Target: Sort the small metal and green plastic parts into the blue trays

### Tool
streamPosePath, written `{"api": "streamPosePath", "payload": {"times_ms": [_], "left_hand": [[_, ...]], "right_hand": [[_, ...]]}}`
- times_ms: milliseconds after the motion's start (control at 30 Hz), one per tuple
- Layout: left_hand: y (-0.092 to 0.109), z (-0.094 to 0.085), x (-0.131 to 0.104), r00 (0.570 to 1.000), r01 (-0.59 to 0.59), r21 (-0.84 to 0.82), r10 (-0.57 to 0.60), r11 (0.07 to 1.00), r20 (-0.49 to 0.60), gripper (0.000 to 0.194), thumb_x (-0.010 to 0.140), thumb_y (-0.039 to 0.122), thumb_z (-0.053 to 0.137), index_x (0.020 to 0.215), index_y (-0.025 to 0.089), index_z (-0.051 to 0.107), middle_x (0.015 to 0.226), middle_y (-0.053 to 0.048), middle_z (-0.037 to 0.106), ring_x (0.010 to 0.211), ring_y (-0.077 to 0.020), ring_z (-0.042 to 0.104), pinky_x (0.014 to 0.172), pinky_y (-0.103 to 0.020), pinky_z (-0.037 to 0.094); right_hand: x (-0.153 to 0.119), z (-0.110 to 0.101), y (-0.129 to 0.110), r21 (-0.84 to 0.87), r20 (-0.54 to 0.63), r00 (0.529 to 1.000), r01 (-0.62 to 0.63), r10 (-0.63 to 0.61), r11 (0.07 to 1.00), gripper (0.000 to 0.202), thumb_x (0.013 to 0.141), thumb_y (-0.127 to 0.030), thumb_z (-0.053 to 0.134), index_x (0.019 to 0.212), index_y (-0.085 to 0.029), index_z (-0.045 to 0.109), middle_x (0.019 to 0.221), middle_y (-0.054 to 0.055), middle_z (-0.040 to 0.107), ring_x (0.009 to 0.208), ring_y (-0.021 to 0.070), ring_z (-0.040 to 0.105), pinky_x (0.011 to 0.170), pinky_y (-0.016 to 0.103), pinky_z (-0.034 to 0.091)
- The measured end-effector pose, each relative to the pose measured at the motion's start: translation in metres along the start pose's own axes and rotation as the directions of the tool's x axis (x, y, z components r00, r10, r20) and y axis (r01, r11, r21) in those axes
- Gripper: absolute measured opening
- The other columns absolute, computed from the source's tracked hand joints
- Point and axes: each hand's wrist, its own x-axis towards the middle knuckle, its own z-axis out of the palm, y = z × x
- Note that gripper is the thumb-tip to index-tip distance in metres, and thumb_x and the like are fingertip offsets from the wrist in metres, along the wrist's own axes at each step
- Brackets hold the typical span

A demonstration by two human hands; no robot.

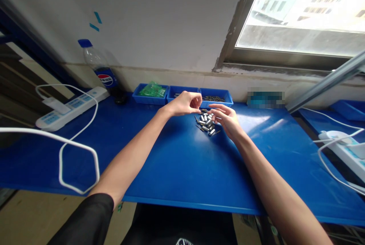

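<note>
On the blue table, a pile of small slim parts (207, 126) with silver cylindrical bodies and thin dark ends lies between and below my hands. My left hand (184, 104) is above the pile's far left side, fingers curled and thumb and fingertip pinched at a small dark slim part (203, 112). From the right, my right hand (226, 120) reaches over the pile with its fingers bent and its fingertips close to the same part. What lies between the right fingertips is too small to make out.
Behind my hands stand three blue bins: one with green bags (152, 89), one partly hidden (172, 93), one with dark slim pieces (213, 99). A cola bottle (107, 77) and power strip (74, 106) are left; a white cable (97, 161) loops near my left forearm.
</note>
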Motion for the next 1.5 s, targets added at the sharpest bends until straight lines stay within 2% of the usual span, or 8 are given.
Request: {"api": "streamPosePath", "payload": {"times_ms": [367,567,700,867,1067,1233,1367,1500], "left_hand": [[-0.001,0.007,0.001,0.999,-0.041,0.083,0.039,0.996,0.031,0.019,0.077,0.027,0.078,0.082,0.014,0.065,0.076,-0.002,0.069,0.069,-0.0131,0.063,0.062,-0.022,0.047],[-0.004,0.007,0.001,0.997,0.022,0.174,-0.034,0.985,0.068,0.02,0.077,0.031,0.08,0.082,0.014,0.071,0.071,-0.002,0.069,0.066,-0.0135,0.062,0.059,-0.022,0.043],[-0.005,0.011,0.0,0.979,0.001,0.185,-0.039,0.983,0.201,0.015,0.075,0.026,0.08,0.086,0.015,0.079,0.072,-0.002,0.071,0.066,-0.0131,0.062,0.06,-0.022,0.042],[-0.008,0.024,0.002,0.926,-0.052,0.158,-0.011,0.986,0.376,0.012,0.07,0.017,0.08,0.082,0.016,0.083,0.068,0.0,0.07,0.063,-0.0117,0.061,0.058,-0.02,0.039],[-0.012,0.032,0.003,0.921,-0.065,0.166,-0.005,0.984,0.39,0.011,0.074,0.008,0.074,0.078,0.016,0.081,0.069,0.0,0.069,0.063,-0.011,0.06,0.057,-0.019,0.038],[-0.013,0.029,0.003,0.916,-0.085,0.217,-0.009,0.972,0.401,0.008,0.075,0.007,0.072,0.073,0.014,0.074,0.069,-0.001,0.068,0.063,-0.0114,0.058,0.058,-0.021,0.038],[-0.012,0.017,0.001,0.941,-0.088,0.223,0.008,0.971,0.338,0.003,0.081,0.014,0.071,0.081,0.014,0.073,0.077,-0.003,0.07,0.07,-0.0132,0.06,0.063,-0.022,0.04],[-0.008,0.004,0.0,0.982,-0.061,0.215,0.02,0.975,0.188,0.009,0.087,0.022,0.066,0.087,0.015,0.072,0.082,-0.003,0.071,0.073,-0.0142,0.062,0.066,-0.024,0.043]], "right_hand": [[0.0,0.007,0.002,-0.021,0.05,0.999,0.006,-0.005,1.0,0.031,0.075,-0.047,0.087,0.094,-0.023,0.083,0.084,0.004,0.077,0.063,0.0145,0.06,0.056,0.029,0.045],[0.003,0.002,0.0,0.042,-0.104,0.994,0.031,-0.026,0.999,0.027,0.077,-0.041,0.082,0.096,-0.022,0.081,0.092,0.006,0.079,0.07,0.0171,0.065,0.071,0.034,0.054],[0.004,0.0,-0.001,0.123,-0.127,0.99,0.069,-0.053,0.99,0.044,0.073,-0.03,0.082,0.116,-0.028,0.076,0.124,0.006,0.075,0.09,0.0202,0.072,0.085,0.036,0.057],[0.004,-0.002,0.0,0.088,-0.118,0.992,0.054,-0.044,0.995,0.042,0.073,-0.031,0.08,0.115,-0.028,0.075,0.127,0.006,0.074,0.089,0.0202,0.072,0.084,0.037,0.058],[0.003,-0.002,0.0,0.09,-0.1,0.994,0.046,-0.037,0.995,0.037,0.074,-0.036,0.08,0.109,-0.026,0.076,0.121,0.008,0.076,0.083,0.0192,0.069,0.081,0.038,0.058],[0.003,-0.001,-0.001,0.096,-0.086,0.996,0.039,-0.031,0.995,0.035,0.075,-0.036,0.08,0.108,-0.026,0.076,0.122,0.008,0.075,0.082,0.0191,0.069,0.081,0.038,0.056],[0.003,-0.002,-0.001,0.086,-0.084,0.996,0.032,-0.025,0.996,0.035,0.075,-0.037,0.079,0.108,-0.026,0.076,0.121,0.007,0.075,0.082,0.0193,0.068,0.082,0.038,0.056],[0.003,-0.002,0.0,0.084,-0.076,0.997,0.016,-0.009,0.996,0.035,0.076,-0.037,0.08,0.108,-0.026,0.076,0.11,0.006,0.077,0.081,0.0195,0.068,0.082,0.039,0.055]]}}
